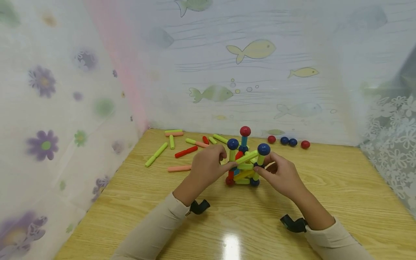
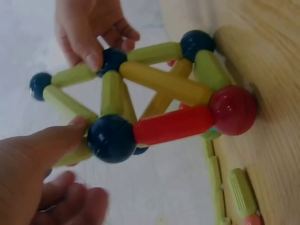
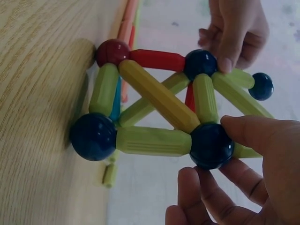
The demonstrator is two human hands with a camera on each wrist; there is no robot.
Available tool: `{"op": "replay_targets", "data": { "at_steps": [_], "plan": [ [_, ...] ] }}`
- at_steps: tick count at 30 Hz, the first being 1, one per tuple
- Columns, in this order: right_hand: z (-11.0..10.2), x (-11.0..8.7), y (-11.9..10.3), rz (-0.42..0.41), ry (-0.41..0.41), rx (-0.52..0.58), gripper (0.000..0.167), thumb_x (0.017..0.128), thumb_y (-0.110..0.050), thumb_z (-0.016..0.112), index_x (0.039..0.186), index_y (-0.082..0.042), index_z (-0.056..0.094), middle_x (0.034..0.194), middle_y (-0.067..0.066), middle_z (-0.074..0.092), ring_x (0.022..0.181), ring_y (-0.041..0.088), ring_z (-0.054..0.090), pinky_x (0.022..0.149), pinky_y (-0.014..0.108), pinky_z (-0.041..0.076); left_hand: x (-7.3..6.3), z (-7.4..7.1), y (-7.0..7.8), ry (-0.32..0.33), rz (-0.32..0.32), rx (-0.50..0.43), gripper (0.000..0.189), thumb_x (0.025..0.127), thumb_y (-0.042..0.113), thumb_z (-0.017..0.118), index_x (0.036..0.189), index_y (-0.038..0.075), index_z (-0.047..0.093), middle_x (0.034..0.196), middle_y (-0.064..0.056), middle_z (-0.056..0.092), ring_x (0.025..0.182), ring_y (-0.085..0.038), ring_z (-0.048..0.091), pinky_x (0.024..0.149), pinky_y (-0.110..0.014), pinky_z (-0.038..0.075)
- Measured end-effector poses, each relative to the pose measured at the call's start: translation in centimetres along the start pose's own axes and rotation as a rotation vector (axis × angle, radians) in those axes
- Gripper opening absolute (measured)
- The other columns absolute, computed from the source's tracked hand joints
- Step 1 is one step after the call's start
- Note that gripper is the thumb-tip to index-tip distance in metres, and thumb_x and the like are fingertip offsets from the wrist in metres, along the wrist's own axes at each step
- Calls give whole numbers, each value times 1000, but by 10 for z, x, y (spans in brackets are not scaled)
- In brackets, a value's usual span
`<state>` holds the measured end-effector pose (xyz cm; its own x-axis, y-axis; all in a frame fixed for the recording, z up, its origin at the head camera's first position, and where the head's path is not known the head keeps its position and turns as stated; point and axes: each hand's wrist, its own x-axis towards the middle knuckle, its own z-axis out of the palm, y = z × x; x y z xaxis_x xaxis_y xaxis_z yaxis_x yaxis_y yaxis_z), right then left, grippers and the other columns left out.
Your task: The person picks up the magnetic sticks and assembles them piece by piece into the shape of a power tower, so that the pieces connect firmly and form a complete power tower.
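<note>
A frame of magnetic building sticks and balls [image 1: 245, 167] stands on the wooden table in the head view. Blue balls join its green sticks, and a yellow stick [image 3: 159, 96] runs diagonally across one face. My left hand [image 1: 209, 162] is at the frame's left side, thumb on the middle blue ball [image 2: 111, 138], other fingers curled close by. On the other side, my right hand [image 1: 284, 175] pinches the matching blue ball [image 3: 212, 146] between thumb and fingers. A red ball [image 1: 245, 131] tops a light-blue stick [image 1: 244, 141] at the back.
Loose sticks lie left and behind: a long green one [image 1: 156, 154], a red one [image 1: 186, 151], an orange one [image 1: 179, 168] and several more. Red and blue balls [image 1: 284, 141] sit along the back right edge. A patterned curtain [image 1: 195, 119] hangs behind the table.
</note>
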<state>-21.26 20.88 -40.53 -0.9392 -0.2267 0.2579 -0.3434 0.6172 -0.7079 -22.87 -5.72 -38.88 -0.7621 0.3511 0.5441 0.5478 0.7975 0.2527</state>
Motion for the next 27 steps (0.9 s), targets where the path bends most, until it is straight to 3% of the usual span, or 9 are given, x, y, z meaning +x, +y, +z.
{"op": "replay_targets", "data": {
  "at_steps": [3,6,10,14,17,21,24,27],
  "plan": [
    [0,0,0,2,0,-2,28,95,-40,76,100,-16,62,100,2,68,83,16,73,69,32,58,3,-3,-4,-133,-113,-176,38,86,46,84,104,14,77,93,2,74,76,-8,67,64,-22,54],
    [1,0,1,1,1,-4,28,95,-39,76,100,-16,62,101,2,68,84,17,73,70,31,58,5,-2,-8,-193,-153,-320,29,87,38,84,106,16,80,96,4,75,84,-10,71,73,-27,58],
    [1,-1,-1,5,-3,-11,28,95,-40,76,100,-17,62,99,1,69,83,18,72,70,32,58,5,1,-11,-177,-166,-389,17,87,35,85,95,21,80,88,11,73,84,-8,71,73,-27,57],
    [0,-2,-5,8,-42,-21,31,94,-45,76,101,-19,62,99,0,70,85,17,71,71,33,57,5,3,-15,-142,-163,-377,11,90,33,83,89,24,78,86,12,74,85,-8,72,72,-28,58],
    [-1,-4,-8,-32,-117,13,29,94,-44,76,106,-20,67,101,-1,71,86,15,71,73,33,58,6,6,-19,-119,-184,-357,13,91,31,81,98,21,78,96,6,77,91,-11,73,76,-30,60],
    [-3,-3,-7,-106,-239,119,22,97,-30,74,116,-19,72,101,-1,72,86,16,72,74,31,59,6,11,-23,-119,-252,-386,29,92,26,81,118,14,75,114,-3,75,97,-15,75,76,-30,62],
    [-2,-2,-3,-83,-173,138,17,97,-26,75,111,-16,71,92,2,68,77,18,66,66,28,55,5,15,-25,-147,-295,-473,37,92,23,81,127,12,71,123,-5,72,99,-18,76,74,-28,62],
    [2,0,2,2,-28,89,36,95,-33,78,117,-9,63,102,10,60,83,25,59,68,31,51,5,19,-25,-206,-307,-562,44,94,24,79,135,15,68,131,-5,70,110,-22,74,83,-33,63]
  ]
}}
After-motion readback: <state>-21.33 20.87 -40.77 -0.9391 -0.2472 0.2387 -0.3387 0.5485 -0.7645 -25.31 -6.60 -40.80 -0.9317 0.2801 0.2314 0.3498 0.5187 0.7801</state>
